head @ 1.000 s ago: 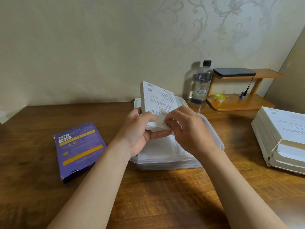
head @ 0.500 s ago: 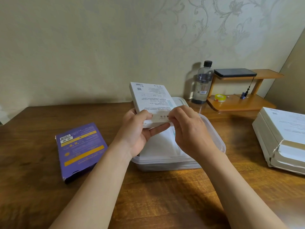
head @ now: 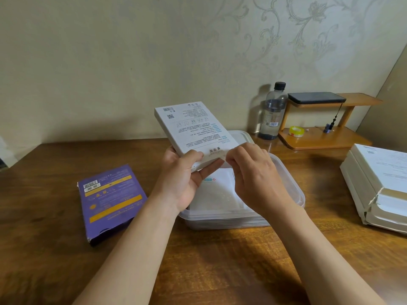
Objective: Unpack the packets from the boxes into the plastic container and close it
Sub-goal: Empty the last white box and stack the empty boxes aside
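I hold a flat white box [head: 193,128] tilted above the clear plastic container [head: 293,183] in the middle of the table. My left hand [head: 182,177] grips the box's near end from below, thumb on top. My right hand [head: 253,175] pinches the box's near right corner at its end flap. White packets [head: 215,194] lie inside the open container. The container's lid [head: 242,136] lies behind it, mostly hidden by the box.
A purple box [head: 110,199] with an open end lies on the table to the left. A stack of white boxes [head: 378,181] sits at the right edge. At the back right stand a water bottle [head: 273,111] and a small wooden shelf [head: 319,137] with tape and a phone.
The white box has swung from nearly upright to leaning back and left, its printed face now up. My right hand's fingers have moved onto its near right corner.
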